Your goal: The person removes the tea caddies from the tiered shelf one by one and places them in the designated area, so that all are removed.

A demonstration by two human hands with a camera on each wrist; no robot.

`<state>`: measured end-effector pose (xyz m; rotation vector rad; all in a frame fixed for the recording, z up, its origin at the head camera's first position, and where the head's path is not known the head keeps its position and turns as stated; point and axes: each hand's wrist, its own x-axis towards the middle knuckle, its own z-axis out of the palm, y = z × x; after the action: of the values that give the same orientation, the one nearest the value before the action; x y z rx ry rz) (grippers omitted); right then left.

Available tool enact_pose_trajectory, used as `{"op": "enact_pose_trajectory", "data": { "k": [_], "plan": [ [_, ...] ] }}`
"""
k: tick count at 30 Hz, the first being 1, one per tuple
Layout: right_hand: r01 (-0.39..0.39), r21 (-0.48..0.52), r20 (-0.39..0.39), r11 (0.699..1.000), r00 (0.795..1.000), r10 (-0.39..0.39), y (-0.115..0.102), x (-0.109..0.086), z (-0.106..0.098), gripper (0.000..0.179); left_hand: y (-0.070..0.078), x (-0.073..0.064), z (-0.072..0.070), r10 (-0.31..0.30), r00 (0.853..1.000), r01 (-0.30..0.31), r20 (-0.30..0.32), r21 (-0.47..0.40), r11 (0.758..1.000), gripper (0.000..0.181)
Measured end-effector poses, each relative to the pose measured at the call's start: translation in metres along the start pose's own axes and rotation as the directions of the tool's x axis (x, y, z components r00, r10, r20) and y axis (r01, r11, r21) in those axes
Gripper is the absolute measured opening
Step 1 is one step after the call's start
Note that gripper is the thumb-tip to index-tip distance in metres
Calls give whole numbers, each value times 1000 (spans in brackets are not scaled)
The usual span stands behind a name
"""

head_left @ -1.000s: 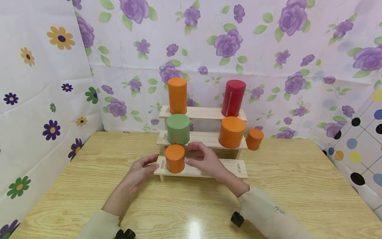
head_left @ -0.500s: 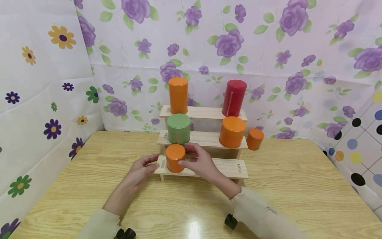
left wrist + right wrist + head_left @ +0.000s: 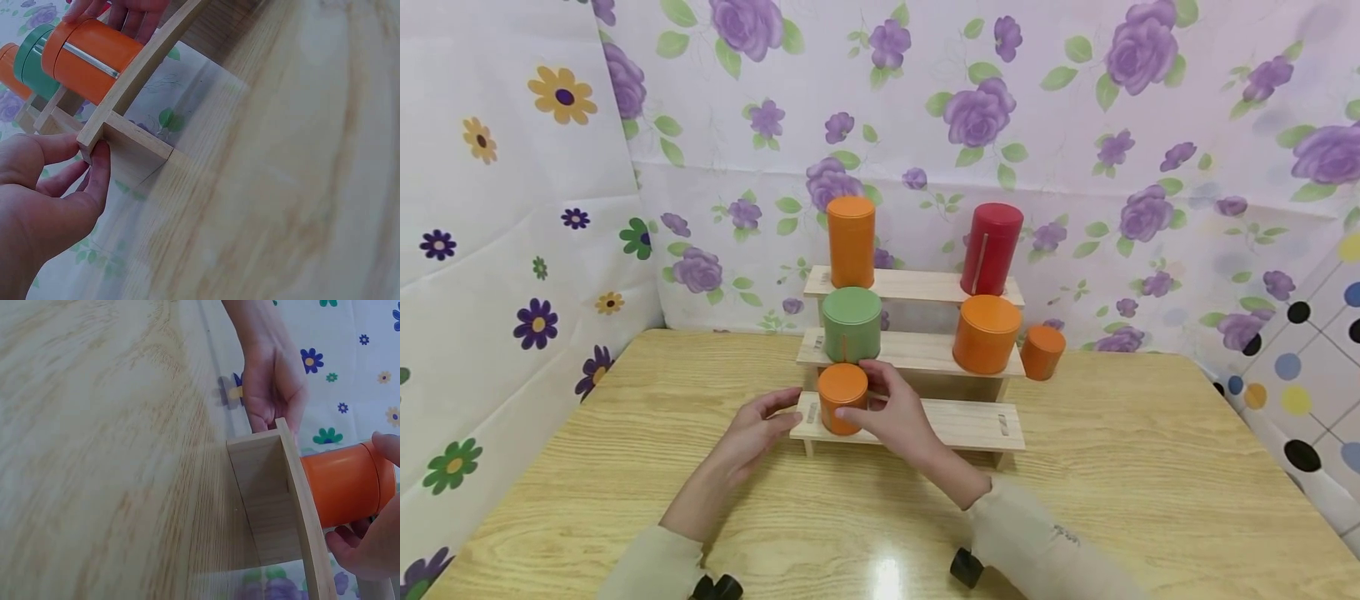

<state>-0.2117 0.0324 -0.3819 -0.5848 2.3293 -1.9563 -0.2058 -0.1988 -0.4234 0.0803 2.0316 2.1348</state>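
A small orange lidded tin (image 3: pixel 842 386) stands upright at the left end of the lowest board of a three-step wooden rack (image 3: pixel 966 423). My right hand (image 3: pixel 901 421) grips this tin from the right, thumb on its front and fingers behind. In the right wrist view the tin (image 3: pixel 340 484) sits on the board with that hand (image 3: pixel 375 547) at its lid and side. With thumb and fingers, my left hand (image 3: pixel 752 433) pinches the left end of the same board; the left wrist view shows that hand (image 3: pixel 53 200) at the board's corner.
A green tin (image 3: pixel 852 325) and a wide orange tin (image 3: pixel 987 335) stand on the middle step. On the top step are a tall orange tin (image 3: pixel 852 243) and a tall red tin (image 3: pixel 992 250). Another small orange tin (image 3: pixel 1042 352) is right of the rack, before a flowered cloth (image 3: pixel 737 100).
My right hand has moved left and closed around the small orange tin on the lowest step. The left hand keeps its hold on the board's end.
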Motion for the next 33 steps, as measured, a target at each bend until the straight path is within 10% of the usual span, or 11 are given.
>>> {"op": "enact_pose_trajectory", "data": {
  "k": [33],
  "plan": [
    [-20, 16, -23, 1000, 1000, 21, -3, 1, 10, 69, -1, 0, -1, 4, 1000, -4, 9, 9, 1000, 52]
  ]
}}
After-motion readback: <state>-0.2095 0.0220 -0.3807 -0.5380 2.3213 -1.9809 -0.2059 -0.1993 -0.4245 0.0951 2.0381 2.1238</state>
